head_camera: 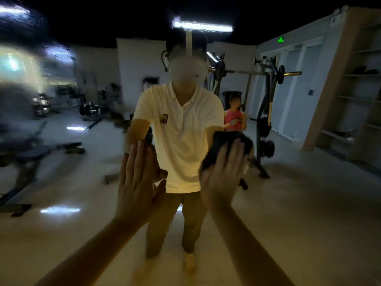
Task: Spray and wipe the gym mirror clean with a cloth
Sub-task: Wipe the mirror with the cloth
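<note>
Both hands are up on the mirror, apart, with the person's own reflection between them. Left hand: flat on the glass, fingers straight and together, thumb out, holding nothing. Right hand: also flat, fingers straight, pressing the cloth to the glass. Cloth is dark and bunched, and sticks out above and left of the fingers, about level with the reflected waist. Neither hand curls round anything. Upper-left of the glass has a streaky, blurred smear; the rest reads sharper. Can't tell where the mirror's edges are, so no placing against them. Reflected behind: weight rack with plates, shelves on the right, second person in pink. Frame is dim and motion-blurred.
</note>
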Demonstrator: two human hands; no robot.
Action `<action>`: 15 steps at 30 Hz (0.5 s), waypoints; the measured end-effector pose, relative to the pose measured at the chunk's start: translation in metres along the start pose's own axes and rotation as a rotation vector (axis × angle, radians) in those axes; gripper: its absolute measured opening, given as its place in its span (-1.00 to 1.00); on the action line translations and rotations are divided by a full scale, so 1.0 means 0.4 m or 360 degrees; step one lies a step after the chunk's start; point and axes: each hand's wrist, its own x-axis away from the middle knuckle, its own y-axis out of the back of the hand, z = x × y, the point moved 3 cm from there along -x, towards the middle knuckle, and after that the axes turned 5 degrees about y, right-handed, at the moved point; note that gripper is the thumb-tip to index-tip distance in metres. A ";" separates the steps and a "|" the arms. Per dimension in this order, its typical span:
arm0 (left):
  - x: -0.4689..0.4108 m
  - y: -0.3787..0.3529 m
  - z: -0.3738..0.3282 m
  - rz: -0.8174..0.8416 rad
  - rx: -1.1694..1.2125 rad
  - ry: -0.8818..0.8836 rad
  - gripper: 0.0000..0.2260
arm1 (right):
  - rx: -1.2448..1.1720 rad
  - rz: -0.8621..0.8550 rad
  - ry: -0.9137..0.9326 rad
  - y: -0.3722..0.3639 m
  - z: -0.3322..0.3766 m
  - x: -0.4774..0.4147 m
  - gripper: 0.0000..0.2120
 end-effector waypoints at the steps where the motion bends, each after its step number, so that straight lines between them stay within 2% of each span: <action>1: 0.007 0.007 0.007 0.0015 0.0026 -0.0001 -0.23 | -0.0003 0.0067 0.0108 -0.016 0.052 0.012 -0.39; 5: 0.062 0.024 0.029 0.0052 0.0042 0.0087 -0.25 | -0.0081 0.0289 0.0771 -0.066 0.199 0.078 -0.36; 8: 0.101 0.019 0.024 0.0072 -0.0015 0.0120 -0.25 | -0.0079 0.0448 0.1102 -0.074 0.167 0.130 -0.36; 10: 0.117 0.005 0.009 0.0069 -0.0015 0.0124 -0.28 | -0.0009 0.0470 0.1114 -0.057 0.088 0.141 -0.41; 15: 0.123 -0.050 -0.034 0.0062 -0.0050 0.0251 -0.17 | 0.0116 0.0284 0.0665 0.038 -0.177 0.129 -0.42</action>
